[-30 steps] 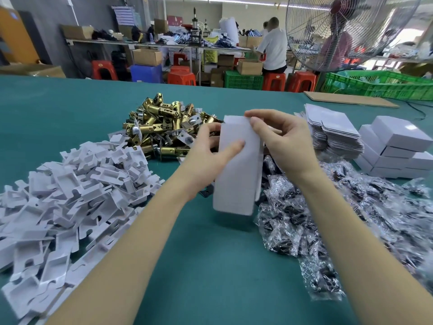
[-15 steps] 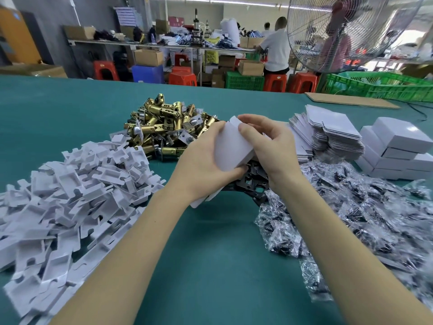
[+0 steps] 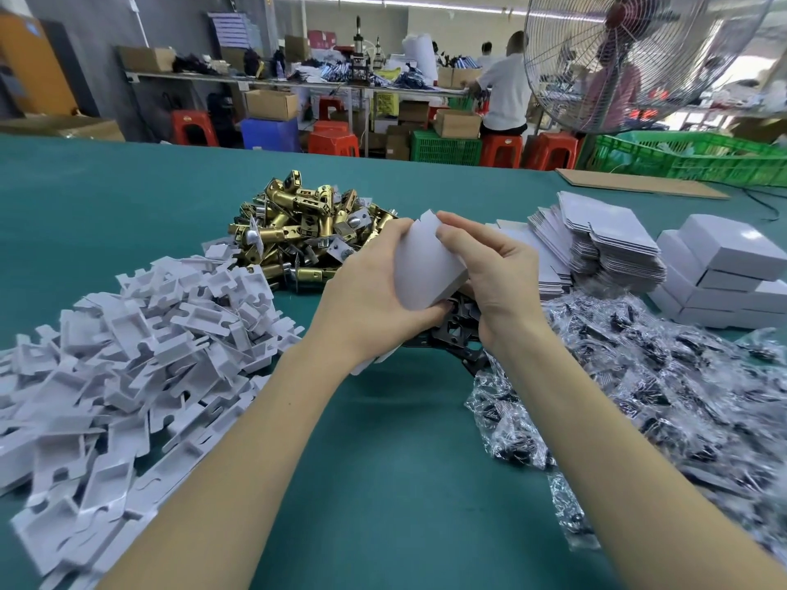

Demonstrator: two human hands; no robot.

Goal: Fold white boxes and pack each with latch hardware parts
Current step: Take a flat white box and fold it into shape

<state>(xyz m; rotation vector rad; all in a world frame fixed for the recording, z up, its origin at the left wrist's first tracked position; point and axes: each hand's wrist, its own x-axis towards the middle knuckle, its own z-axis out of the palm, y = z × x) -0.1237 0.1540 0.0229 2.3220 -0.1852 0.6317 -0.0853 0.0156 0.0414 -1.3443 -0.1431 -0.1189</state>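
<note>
A white box blank (image 3: 426, 264), partly opened into a sleeve, is held tilted above the green table (image 3: 383, 483). My left hand (image 3: 374, 291) grips its lower left side, thumb under it. My right hand (image 3: 494, 270) pinches the upper right edge, with its fingers curled over the top flap. Behind them lies a heap of brass latches (image 3: 298, 232). White plastic inserts (image 3: 127, 355) are piled at the left. Bagged black screws (image 3: 660, 398) spread at the right, and black plates (image 3: 455, 334) lie under my hands.
Flat box blanks (image 3: 596, 236) are stacked at the right, with finished white boxes (image 3: 732, 270) beyond them. A cardboard sheet (image 3: 639, 187) and green crates (image 3: 690, 157) sit at the far edge. A large fan (image 3: 630, 57) stands behind; people work at a far bench.
The blank went from hanging flat and upright to tilted and bent open between my hands. Both hands moved closer together and slightly away from me.
</note>
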